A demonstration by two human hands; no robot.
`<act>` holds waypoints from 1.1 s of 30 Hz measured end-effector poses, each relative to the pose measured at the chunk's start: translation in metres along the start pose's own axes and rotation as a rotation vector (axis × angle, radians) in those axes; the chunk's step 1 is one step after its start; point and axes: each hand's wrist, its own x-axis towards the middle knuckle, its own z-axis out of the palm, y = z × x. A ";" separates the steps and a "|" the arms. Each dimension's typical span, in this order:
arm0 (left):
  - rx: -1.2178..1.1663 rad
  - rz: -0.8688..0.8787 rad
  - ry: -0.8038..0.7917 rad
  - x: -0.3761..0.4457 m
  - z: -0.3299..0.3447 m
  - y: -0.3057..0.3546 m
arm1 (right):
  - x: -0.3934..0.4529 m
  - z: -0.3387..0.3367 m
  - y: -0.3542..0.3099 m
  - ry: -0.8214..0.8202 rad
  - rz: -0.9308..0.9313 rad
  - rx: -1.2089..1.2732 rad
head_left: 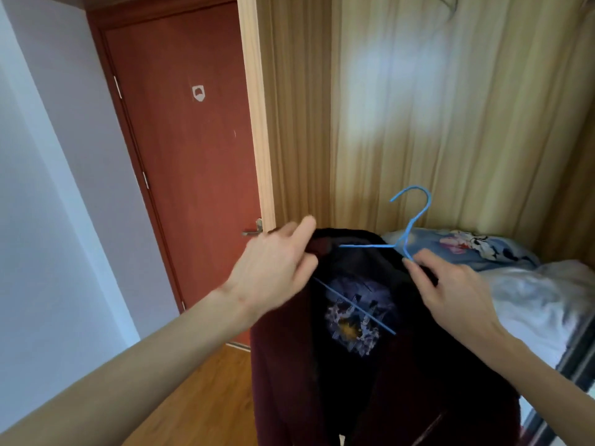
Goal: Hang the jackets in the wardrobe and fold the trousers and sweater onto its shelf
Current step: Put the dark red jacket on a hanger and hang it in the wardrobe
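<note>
You're holding a soft, fuzzy dark red cloth jacket on a thin, smooth blue hanger; behind it a matt reddish wooden door, pleated cloth curtains, and glossy wood flooring are showing.

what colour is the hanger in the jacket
Light blue; the hanger shows best in the head view, its hook above the dark jacket.

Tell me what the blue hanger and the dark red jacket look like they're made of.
The blue hanger looks like thin wire with a smooth, slightly glossy blue coating, judging by its slim rod and bent hook. The dark red jacket looks like a soft, matte, fleecy fabric with no shine; blur leaves the weave unclear. Its dark inner lining carries a print.
</note>
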 end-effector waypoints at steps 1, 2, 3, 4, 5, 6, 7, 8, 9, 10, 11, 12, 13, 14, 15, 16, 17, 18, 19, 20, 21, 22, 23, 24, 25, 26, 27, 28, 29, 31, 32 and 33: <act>-0.054 -0.018 -0.028 -0.015 0.007 0.009 | 0.003 -0.003 0.002 0.040 -0.006 0.007; -0.107 -0.046 -0.060 -0.029 0.014 0.017 | 0.004 -0.006 0.003 0.073 -0.033 0.002; -0.147 -0.069 -0.088 -0.039 0.020 0.023 | 0.005 -0.008 0.004 0.096 -0.069 -0.006; -0.170 -0.078 -0.104 -0.046 0.025 0.026 | 0.006 -0.010 0.004 0.108 -0.103 -0.011; -0.170 -0.063 -0.114 -0.050 0.028 0.025 | 0.005 -0.011 0.006 0.116 -0.126 -0.014; -0.152 -0.030 -0.102 -0.050 0.027 0.022 | 0.006 -0.013 0.008 0.126 -0.142 -0.013; -0.122 0.013 -0.056 -0.048 0.025 0.018 | 0.006 -0.016 0.012 0.139 -0.155 -0.007; -0.085 0.052 0.025 -0.043 0.022 0.013 | 0.008 -0.019 0.016 0.149 -0.168 0.002; -0.042 0.075 0.117 -0.034 0.018 0.009 | 0.011 -0.023 0.019 0.155 -0.193 0.009; 0.007 0.087 0.177 -0.024 0.014 0.005 | 0.013 -0.027 0.022 0.161 -0.239 0.012; 0.038 0.091 0.164 -0.012 0.010 0.004 | 0.017 -0.031 0.024 0.166 -0.301 0.018; 0.028 0.101 0.071 0.001 0.007 0.003 | 0.021 -0.035 0.025 0.157 -0.361 0.033; -0.028 0.096 -0.085 0.015 0.004 0.003 | 0.025 -0.038 0.025 0.129 -0.403 0.056; -0.116 0.064 -0.248 0.026 0.003 0.004 | 0.029 -0.042 0.024 0.082 -0.425 0.080; -0.204 0.025 -0.372 0.033 0.005 0.005 | 0.033 -0.044 0.023 0.023 -0.433 0.104; -0.264 0.005 -0.426 0.036 0.009 0.006 | 0.036 -0.045 0.022 -0.036 -0.428 0.142; -0.295 0.008 -0.410 0.035 0.013 0.008 | 0.038 -0.046 0.022 -0.083 -0.406 0.198; -0.312 0.011 -0.359 0.032 0.017 0.010 | 0.041 -0.046 0.023 -0.119 -0.366 0.258; -0.308 0.013 -0.284 0.027 0.022 0.012 | 0.043 -0.047 0.024 -0.143 -0.317 0.305; -0.286 0.011 -0.194 0.023 0.025 0.013 | 0.045 -0.049 0.025 -0.150 -0.277 0.323; -0.251 0.003 -0.111 0.020 0.028 0.013 | 0.045 -0.051 0.028 -0.139 -0.254 0.297; -0.221 -0.018 -0.049 0.019 0.030 0.011 | 0.043 -0.052 0.032 -0.120 -0.251 0.230; -0.199 -0.051 -0.021 0.019 0.031 0.009 | 0.038 -0.052 0.035 -0.094 -0.261 0.142; -0.191 -0.083 -0.006 0.019 0.031 0.007 | 0.031 -0.050 0.037 -0.059 -0.284 0.051; -0.188 -0.114 0.005 0.019 0.030 0.006 | 0.023 -0.047 0.040 -0.023 -0.319 -0.030; -0.179 -0.134 0.019 0.019 0.030 0.005 | 0.018 -0.043 0.042 0.004 -0.356 -0.100; -0.167 -0.144 0.030 0.020 0.031 0.004 | 0.016 -0.040 0.045 0.019 -0.379 -0.155; -0.160 -0.148 0.040 0.020 0.032 0.004 | 0.018 -0.038 0.048 0.021 -0.383 -0.176; -0.157 -0.151 0.044 0.021 0.033 0.004 | 0.023 -0.037 0.051 -0.003 -0.361 -0.155; -0.164 -0.176 0.035 0.021 0.036 0.004 | 0.035 -0.041 0.057 -0.114 -0.290 -0.047; -0.166 -0.191 0.024 0.021 0.037 0.004 | 0.038 -0.042 0.061 -0.156 -0.277 -0.015; -0.165 -0.202 0.014 0.021 0.039 0.003 | 0.039 -0.042 0.063 -0.176 -0.282 -0.011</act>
